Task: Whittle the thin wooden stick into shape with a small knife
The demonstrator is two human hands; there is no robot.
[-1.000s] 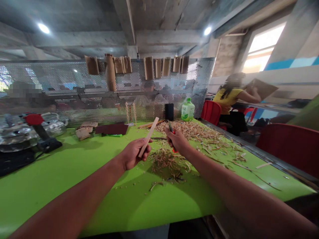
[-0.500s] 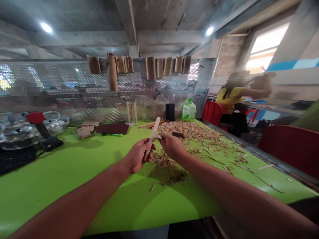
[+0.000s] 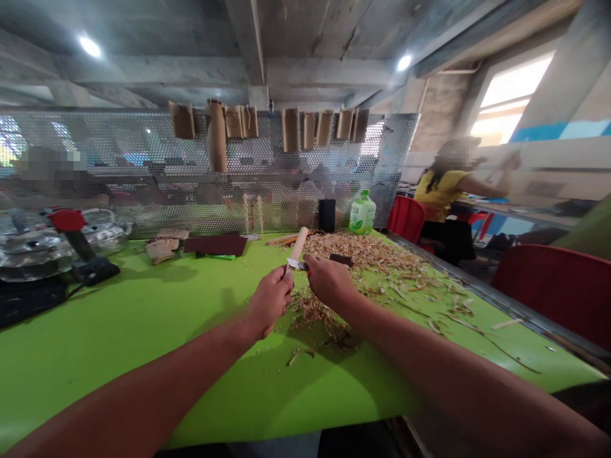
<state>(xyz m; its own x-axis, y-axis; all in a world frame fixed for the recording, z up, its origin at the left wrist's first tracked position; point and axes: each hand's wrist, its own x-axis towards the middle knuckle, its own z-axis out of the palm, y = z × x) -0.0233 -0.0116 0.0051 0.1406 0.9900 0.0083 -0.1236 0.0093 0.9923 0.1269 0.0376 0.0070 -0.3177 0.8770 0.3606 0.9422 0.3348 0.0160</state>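
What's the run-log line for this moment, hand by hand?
Left hand: pale wooden strip | Right hand: red-handled knife, blade against strip | Below: pale curled wood shavings on lime-green table

Nothing readable, the label on the plastic bottle (image 3: pixel 361 216) too small and blurred.

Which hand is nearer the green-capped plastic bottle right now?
Right: the right hand is in front of the green-capped plastic bottle and slightly left of it. The left hand is farther left and farther forward.
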